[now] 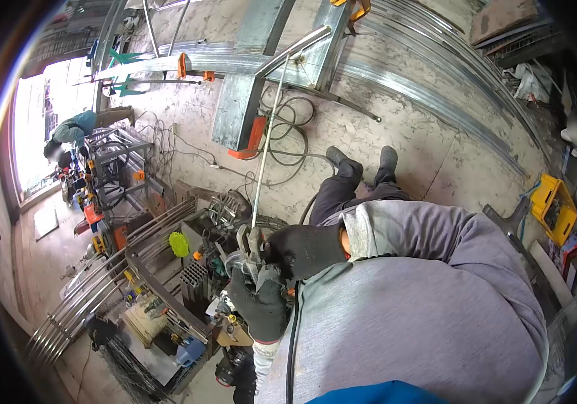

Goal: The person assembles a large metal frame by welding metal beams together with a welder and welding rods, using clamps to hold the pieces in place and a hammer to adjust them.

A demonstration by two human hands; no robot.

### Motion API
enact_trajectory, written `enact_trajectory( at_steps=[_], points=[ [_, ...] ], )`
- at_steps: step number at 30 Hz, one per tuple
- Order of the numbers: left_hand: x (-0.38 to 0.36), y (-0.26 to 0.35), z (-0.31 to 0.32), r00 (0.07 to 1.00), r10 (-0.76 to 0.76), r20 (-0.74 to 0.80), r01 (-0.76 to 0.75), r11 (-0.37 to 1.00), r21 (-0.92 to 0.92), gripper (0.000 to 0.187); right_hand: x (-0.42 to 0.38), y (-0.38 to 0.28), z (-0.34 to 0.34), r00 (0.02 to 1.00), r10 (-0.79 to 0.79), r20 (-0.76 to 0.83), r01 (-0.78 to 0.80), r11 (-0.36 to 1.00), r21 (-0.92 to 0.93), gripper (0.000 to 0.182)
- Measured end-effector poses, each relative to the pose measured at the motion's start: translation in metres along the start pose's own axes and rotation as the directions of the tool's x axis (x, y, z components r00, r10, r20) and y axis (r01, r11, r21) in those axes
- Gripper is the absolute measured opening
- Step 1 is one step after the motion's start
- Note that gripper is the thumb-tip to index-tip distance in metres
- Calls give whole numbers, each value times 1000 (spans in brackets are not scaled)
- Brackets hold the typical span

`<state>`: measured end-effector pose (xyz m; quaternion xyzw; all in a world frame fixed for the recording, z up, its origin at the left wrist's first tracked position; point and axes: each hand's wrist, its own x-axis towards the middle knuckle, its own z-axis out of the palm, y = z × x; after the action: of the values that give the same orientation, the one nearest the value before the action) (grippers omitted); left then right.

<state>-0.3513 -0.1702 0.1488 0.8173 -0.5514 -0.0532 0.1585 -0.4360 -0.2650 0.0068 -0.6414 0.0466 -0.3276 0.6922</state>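
Note:
Both hands wear dark work gloves and meet in front of my body. My left hand is closed around a grey clamp-like tool, which looks like a welding electrode holder. A long, thin pale rod rises from the tool's jaws toward the metal frame. My right hand is closed at the tool and the rod's lower end; its fingertips are partly hidden. A black cable runs down along my shirt below the hands.
Orange clamps grip the frame, and an orange magnet-like block stands beneath it. Hoses coil on the floor. A cluttered tool cart with metal tubes is at left. Another person bends far left. A yellow crate sits right.

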Motion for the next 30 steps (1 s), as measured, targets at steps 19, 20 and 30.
enact_trajectory(
  at_steps=[19,20,30],
  points=[
    [8,-3,-12,967,-98,233,132,982,-134,59,3,-11,-16,967,182,179,-176,983,-48,30],
    [10,-1,-13,953,-136,271,184,970,-161,59,3,-12,-16,962,211,172,-206,978,-45,29],
    [14,-3,-12,953,-98,288,151,975,-166,60,0,-6,-11,993,80,87,-80,997,2,25]
  ],
)
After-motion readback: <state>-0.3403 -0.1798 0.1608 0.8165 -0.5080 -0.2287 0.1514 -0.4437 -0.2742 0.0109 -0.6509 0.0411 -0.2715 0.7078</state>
